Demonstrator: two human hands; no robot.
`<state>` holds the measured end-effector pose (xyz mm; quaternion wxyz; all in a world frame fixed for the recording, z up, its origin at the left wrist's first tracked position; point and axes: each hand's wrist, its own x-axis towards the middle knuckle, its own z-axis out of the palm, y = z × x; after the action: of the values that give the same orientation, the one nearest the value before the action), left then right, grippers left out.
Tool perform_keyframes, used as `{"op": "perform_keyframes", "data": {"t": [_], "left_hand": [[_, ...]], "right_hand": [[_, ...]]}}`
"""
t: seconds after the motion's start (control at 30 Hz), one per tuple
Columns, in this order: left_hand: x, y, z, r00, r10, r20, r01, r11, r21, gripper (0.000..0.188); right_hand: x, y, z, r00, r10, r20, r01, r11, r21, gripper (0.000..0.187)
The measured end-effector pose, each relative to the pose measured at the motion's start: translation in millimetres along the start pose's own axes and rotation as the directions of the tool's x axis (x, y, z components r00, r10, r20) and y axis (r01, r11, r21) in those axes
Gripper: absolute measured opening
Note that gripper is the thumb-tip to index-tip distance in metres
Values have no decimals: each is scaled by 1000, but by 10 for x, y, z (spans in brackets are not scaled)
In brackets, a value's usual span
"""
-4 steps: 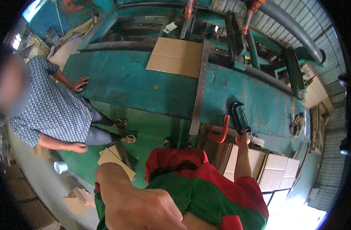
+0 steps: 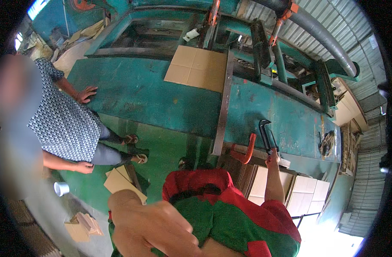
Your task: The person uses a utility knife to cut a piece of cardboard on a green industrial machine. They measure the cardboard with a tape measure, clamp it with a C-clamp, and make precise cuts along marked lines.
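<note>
— What takes up most of the view?
— A long green metal table (image 2: 136,96). A co-worker (image 2: 67,118) stands at its left end, one hand (image 2: 87,94) resting on top.
— What else lies about?
— A steel bar (image 2: 223,103) runs across the table, and a creased cardboard sheet (image 2: 198,68) lies flat just left of it. Stacked cardboard (image 2: 303,192) stands below the near edge on the right; a bundle of cord (image 2: 327,143) sits toward the right end.
— Anything in the way?
— The steel bar comes between the sheet and the black bow-framed tool (image 2: 265,138). An orange frame (image 2: 250,147) is just beside the tool, on its left.
— Where is the tool, and how does it point?
— At the near edge, right of the bar. Its long axis runs away from the wearer, leaning a little left; the curved far end reaches over the tabletop.
— And the hands?
— The right hand (image 2: 273,159) is clenched around the tool's near end. The left hand (image 2: 161,225) is close to the camera, fingers bent; I can't tell whether it grips anything.
</note>
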<state>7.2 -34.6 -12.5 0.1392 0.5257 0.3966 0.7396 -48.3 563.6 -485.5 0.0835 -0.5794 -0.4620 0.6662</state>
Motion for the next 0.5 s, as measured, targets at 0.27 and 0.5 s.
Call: {"op": "perform_keyframes", "data": {"t": [0.27,0.5], "left_hand": [[-659,-547,-341,414,233,-880,400,822,406,14],[-1887,-2296,-925,291,-626,-723,951,104,292,31]], "right_hand": [[-121,-564,221,951,-308,-32,310,943,120,26],[-315,-679,594,777,-604,-175,620,782,55,42]]}}
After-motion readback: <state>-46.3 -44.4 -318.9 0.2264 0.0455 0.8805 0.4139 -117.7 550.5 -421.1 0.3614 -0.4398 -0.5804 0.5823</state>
